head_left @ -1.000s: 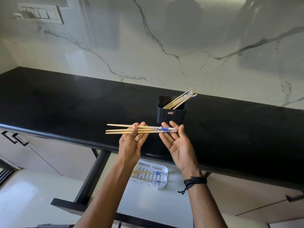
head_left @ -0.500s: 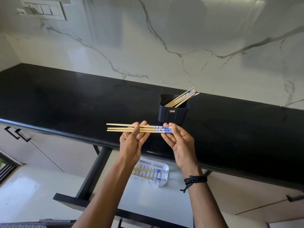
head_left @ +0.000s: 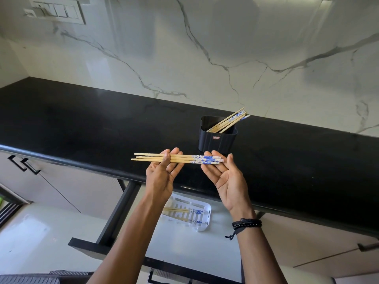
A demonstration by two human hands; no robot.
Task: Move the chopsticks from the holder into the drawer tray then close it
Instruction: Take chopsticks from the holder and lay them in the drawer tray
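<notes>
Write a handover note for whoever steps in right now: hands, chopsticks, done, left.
Left hand: thumb pinning the bundle of chopsticks near its plain ends, held level above the counter edge.
Right hand: palm up and open, fingertips supporting the blue-patterned ends.
Holder: on the black counter, more chopsticks leaning inside.
Drawer: open below; white tray holds at least two chopsticks.
Done: some chopsticks in the tray.
Left: lay this bundle in the tray, move the holder's remainder, shut the drawer.

black holder [head_left: 217,140], blue-patterned tan chopsticks [head_left: 180,158]
</notes>
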